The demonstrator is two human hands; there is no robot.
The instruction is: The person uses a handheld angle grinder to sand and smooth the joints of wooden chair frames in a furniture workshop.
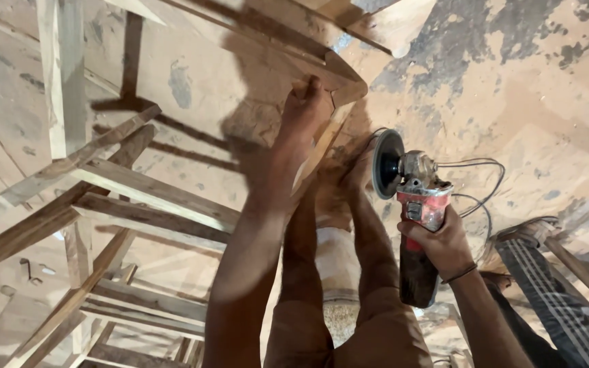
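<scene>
My left hand (303, 112) reaches forward and rests with closed fingers on the edge of a pale wooden frame piece (335, 82) at the top middle. My right hand (441, 242) grips the body of a red and grey angle grinder (414, 204), held upright at the right of my legs. Its round sanding disc (386, 163) faces left, close to the wood but apart from it. A grey cable (475, 180) loops away behind the tool. My bare legs and feet (349, 204) stand between the two hands.
A wooden furniture frame of rails and slats (124, 197) fills the left half, with more slats (138, 307) below. The floor (526, 88) is dusty concrete with dark patches. Another person's leg in striped dark trousers (553, 293) is at the lower right.
</scene>
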